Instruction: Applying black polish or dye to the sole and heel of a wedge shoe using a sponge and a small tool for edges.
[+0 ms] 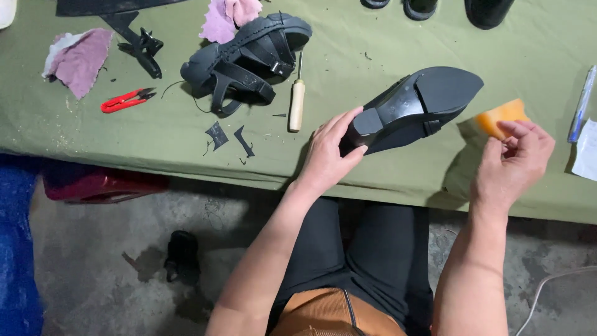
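Observation:
My left hand (pixel 328 155) grips the heel end of a black shoe (pixel 418 106) that lies sole-up on the green cloth-covered table (pixel 155 134). To the right of the shoe's toe, my right hand (pixel 515 163) pinches an orange sponge (pixel 499 116) between its fingertips, a little apart from the shoe. Both forearms reach up from my lap.
A black strappy sandal (pixel 249 56) lies at the back, a wooden-handled awl (pixel 296 99) beside it. Red thread snips (pixel 126 100), pink cloth pieces (pixel 78 59) and black leather scraps (pixel 227 137) lie to the left. A pen (pixel 581 102) and paper are at the right edge. A red stool (pixel 102 185) stands below.

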